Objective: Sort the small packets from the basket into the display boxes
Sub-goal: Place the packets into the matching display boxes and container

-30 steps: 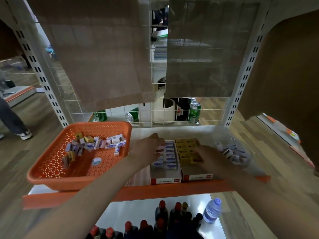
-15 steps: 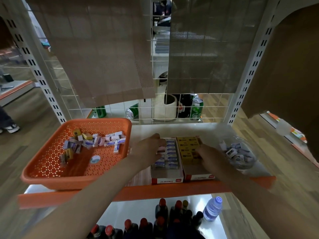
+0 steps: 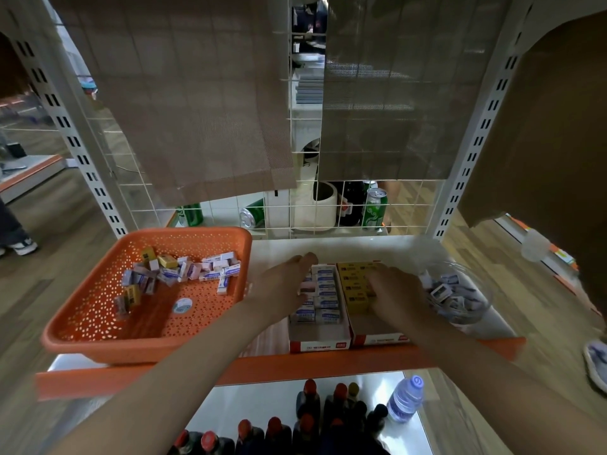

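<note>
2 hands, both down over the display boxes on the white shelf! The left hand sits knuckles-up over the left column of the left display box, fingers bent down among the white-and-blue packets. Does it pinch 1 of them? I cannot tell, since the fingertips are hidden under the hand.

Just to its right, the right hand covers the near right part of the right display box, lying over the yellow packets. Its grip is hidden too, so whether it is clenched or relaxed I cannot tell. The 2 boxes stand touching, side by side.

Well left of the left hand, the orange basket holds the loose packets, heaped toward its far side, mostly white-and-blue with a few yellow. Just right of the right hand stands a clear bowl with small grey-and-white items inside.

Beyond both hands, past the wire grid, are green cans. Below the forearms are dark bottles and 1 water bottle.
</note>
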Tool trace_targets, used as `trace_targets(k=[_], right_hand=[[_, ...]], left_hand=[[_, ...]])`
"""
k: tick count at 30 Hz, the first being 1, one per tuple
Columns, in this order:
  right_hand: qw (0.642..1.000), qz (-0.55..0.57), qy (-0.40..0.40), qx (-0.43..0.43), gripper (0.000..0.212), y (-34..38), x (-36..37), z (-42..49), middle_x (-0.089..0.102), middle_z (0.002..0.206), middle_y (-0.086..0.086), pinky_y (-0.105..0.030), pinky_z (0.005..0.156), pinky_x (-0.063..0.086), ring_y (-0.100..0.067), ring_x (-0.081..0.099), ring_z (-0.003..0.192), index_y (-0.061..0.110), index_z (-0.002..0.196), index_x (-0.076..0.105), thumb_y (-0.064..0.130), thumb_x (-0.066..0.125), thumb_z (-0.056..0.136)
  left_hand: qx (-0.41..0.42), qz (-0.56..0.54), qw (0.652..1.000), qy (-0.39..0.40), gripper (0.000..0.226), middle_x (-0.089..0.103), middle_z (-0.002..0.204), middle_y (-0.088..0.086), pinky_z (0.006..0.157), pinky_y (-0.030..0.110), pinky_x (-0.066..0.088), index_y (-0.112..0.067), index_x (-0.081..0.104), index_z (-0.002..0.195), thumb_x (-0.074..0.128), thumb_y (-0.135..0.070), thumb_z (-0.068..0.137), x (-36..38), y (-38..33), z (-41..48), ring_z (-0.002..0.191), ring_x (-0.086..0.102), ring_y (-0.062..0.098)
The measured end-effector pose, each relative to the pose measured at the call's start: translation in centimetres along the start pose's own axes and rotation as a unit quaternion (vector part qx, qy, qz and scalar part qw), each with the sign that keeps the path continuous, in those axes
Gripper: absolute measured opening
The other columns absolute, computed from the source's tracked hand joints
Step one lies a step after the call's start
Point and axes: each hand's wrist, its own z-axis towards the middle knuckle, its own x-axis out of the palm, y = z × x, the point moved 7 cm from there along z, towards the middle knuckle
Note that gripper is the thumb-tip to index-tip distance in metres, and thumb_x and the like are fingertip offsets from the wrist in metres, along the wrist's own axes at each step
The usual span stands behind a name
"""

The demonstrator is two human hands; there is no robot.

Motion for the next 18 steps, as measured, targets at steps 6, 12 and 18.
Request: trace_targets(k=[6, 12, 18], right_hand=[[0.998, -0.004, 0.055, 0.021, 0.013, -1.0, 1.8, -0.2, 0.064, 0.104, -0.005, -0.028, 0.071, 0.045, -0.022, 0.063, 0.093, 0.013, 0.095, 0.057, 0.002, 0.052, 0.089], [0.997, 0.022, 0.06, 0.039, 0.021, -1.5, 2.5, -0.4, 0.063, 0.107, -0.006, -0.026, 0.076, 0.044, -0.022, 0.062, 0.099, 0.012, 0.109, 0.058, 0.007, 0.054, 0.089], [0.997, 0.075, 0.001, 0.019, 0.014, -0.3, -0.1, -0.4, 0.057, 0.082, 0.001, -0.025, 0.061, 0.04, -0.02, 0.061, 0.087, 0.019, 0.077, 0.047, 0.012, 0.059, 0.083]], left_hand=[[-0.001, 0.003, 1.0, -0.001, 0.057, 0.054, 0.119, 0.0, 0.067, 0.025, 0.053, -0.025, 0.031, 0.133, 0.062, -0.015, 0.086, -0.2, -0.2, -0.5, 0.094, 0.061, 0.017], [0.001, -0.003, 1.0, -0.001, 0.059, 0.053, 0.121, 0.0, 0.069, 0.026, 0.052, -0.026, 0.03, 0.134, 0.061, -0.014, 0.086, -0.3, -0.4, -0.6, 0.097, 0.061, 0.018], [0.008, -0.015, 1.0, -0.006, 0.07, 0.051, 0.13, 0.002, 0.073, 0.025, 0.048, -0.026, 0.021, 0.142, 0.062, -0.015, 0.086, -0.5, -1.1, -0.5, 0.107, 0.059, 0.019]])
